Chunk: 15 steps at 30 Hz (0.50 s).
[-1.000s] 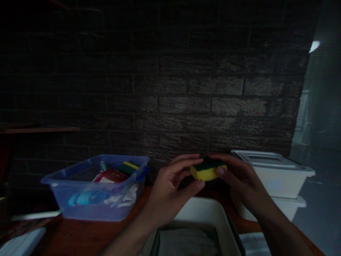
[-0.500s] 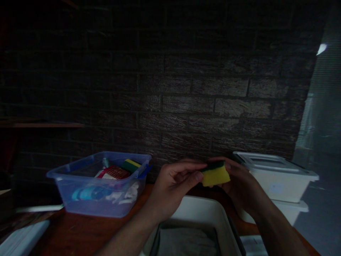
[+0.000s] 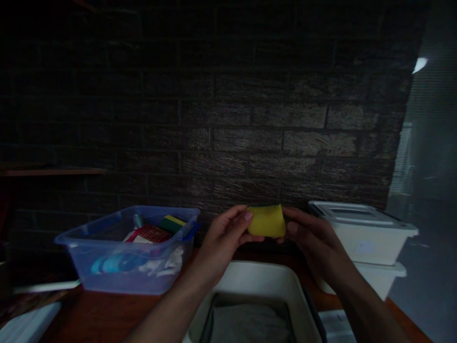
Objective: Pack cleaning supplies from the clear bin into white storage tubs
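Between my two hands is a yellow sponge [image 3: 267,222], held up above a white bin with its broad yellow face toward me. My left hand [image 3: 228,233] pinches its left end, thumb in front and fingers behind and below. At the right end, the fingers and thumb of my right hand [image 3: 312,233] close on the edge. Below the hands stands the white bin [image 3: 262,271], with a grey cloth-like thing [image 3: 250,324] inside.
A clear blue-tinted tub [image 3: 121,283] at left holds a green-and-yellow sponge [image 3: 173,224], a red packet [image 3: 152,233] and white pieces. Lidded white boxes [image 3: 374,243] are stacked at right. A dark brick wall [image 3: 228,119] rises behind the wooden table [image 3: 96,314].
The sponge has been turned so its yellow face points at me; its dark green side no longer shows plainly. Both hands have shifted slightly left and up with it.
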### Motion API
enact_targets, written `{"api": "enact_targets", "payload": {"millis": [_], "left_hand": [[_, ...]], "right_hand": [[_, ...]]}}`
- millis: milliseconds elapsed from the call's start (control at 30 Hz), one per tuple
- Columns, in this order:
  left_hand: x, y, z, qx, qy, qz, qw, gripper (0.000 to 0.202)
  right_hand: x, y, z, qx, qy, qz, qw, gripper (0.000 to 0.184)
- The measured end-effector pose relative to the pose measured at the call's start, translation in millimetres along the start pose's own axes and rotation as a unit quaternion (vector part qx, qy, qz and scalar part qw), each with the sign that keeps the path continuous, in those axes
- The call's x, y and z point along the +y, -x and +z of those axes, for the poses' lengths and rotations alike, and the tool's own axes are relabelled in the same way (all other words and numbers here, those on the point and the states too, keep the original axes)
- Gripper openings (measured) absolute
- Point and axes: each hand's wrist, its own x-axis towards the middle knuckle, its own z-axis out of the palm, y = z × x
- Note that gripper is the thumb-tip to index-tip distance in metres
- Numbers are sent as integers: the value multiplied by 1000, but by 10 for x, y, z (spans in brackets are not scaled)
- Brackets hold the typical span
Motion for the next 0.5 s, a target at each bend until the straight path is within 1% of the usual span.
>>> {"api": "enact_targets", "payload": {"millis": [100,200,300,400,500], "left_hand": [[7,-5,-23,-4,13,-20,1000,31],[18,-5,-31,-20,8,-43,999,38],[20,-9,-30,-19,2,-56,998,40],[2,-19,-30,-17,14,-29,999,34],[-20,-28,-37,-15,57,-4,998,29]], "right_hand": [[-39,4,37,14,22,21,999,36],[-57,-8,46,14,26,29,999,34],[-30,-15,20,15,16,25,999,29],[17,-15,-3,25,16,17,999,24],[37,-20,0,23,55,-12,998,19]]}}
